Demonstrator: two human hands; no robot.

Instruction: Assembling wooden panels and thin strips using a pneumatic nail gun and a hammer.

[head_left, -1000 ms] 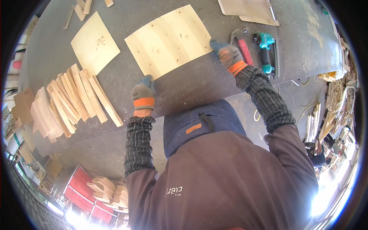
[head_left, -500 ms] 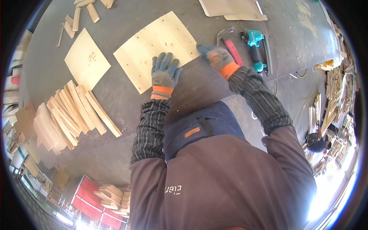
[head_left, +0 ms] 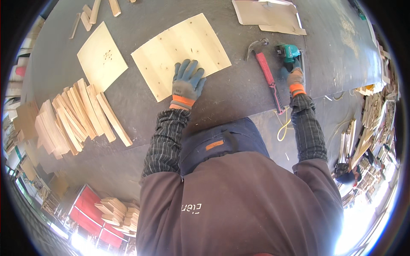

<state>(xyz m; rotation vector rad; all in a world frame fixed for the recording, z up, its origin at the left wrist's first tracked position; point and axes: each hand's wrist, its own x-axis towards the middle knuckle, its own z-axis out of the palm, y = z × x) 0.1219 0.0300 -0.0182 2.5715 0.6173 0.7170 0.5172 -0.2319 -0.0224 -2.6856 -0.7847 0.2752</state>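
Observation:
My left hand, in a grey-blue glove with an orange cuff, lies with fingers spread on the near edge of a pale wooden panel. Dark spots dot that panel near its edges. Over to the right, my right hand, gloved alike, is closed around the handle of a teal and black nail gun, which rests on the table. Its fingers partly hide the handle. Between the panel and the nail gun lies a claw hammer with a red grip.
A second pale panel and a row of wooden strips lie on the dark table at left. Short wood pieces are at the far left. Cardboard sits at the back. A yellow hose hangs beyond the near edge.
My right hand has left the panel's right corner, moved right past the hammer and closed on the nail gun's handle. My left hand stays on the panel. The view has shifted slightly.

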